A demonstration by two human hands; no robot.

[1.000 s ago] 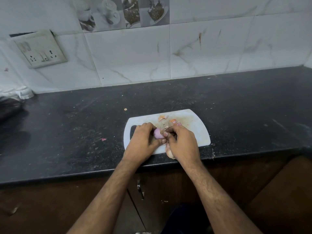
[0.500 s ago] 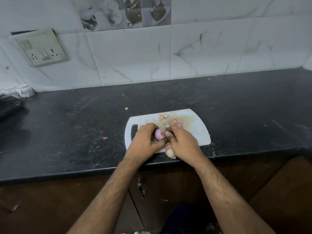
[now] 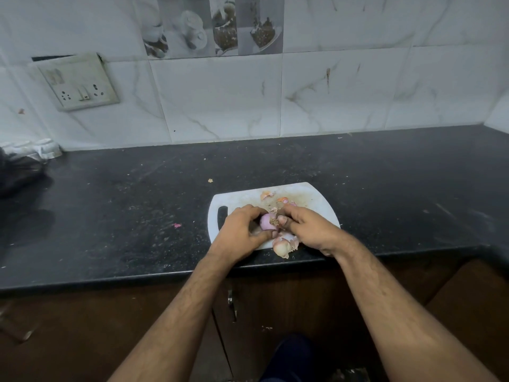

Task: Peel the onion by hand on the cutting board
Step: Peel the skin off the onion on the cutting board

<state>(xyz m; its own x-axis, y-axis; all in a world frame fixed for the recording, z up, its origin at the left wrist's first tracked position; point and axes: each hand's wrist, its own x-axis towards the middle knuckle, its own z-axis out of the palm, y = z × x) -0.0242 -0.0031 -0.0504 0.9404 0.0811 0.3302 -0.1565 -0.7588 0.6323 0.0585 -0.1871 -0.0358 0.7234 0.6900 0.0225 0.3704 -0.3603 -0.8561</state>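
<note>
Nearest the camera, two bare forearms reached forward over the dark wooden cabinet front (image 3: 82, 334) with its metal door handle (image 3: 230, 300). At the near edge of the black countertop (image 3: 137, 216), a pale loose piece of onion skin (image 3: 283, 245) lay where the white cutting board (image 3: 316, 202) met the counter lip, just beside the right wrist. Above the board, the left hand (image 3: 241, 230) was wrapped around the onion (image 3: 266, 224), fingers curled over its far side and thumb below, gripping it firmly. The onion showed a pinkish-purple peeled surface, with a brown rooty end facing the right hand (image 3: 308, 230). The right hand was closed in a narrow pinch, thumb and forefinger pressed at that brown end of the onion; whether any skin was caught between them could not be determined. The onion was held over the near-middle part of the board; contact with the board surface could not be confirmed. The board's dark handle slot (image 3: 222, 217) lay just left of the left hand. Farther back on the board, small skin scraps (image 3: 267, 194) and a brownish smear were noted. On the counter, a small pink scrap (image 3: 176, 225) lay well left of the board. At the far left sat a dark bundle (image 3: 19, 175). On the marbled tile wall (image 3: 344, 92) a switch-and-socket plate (image 3: 78, 84) was mounted.
</note>
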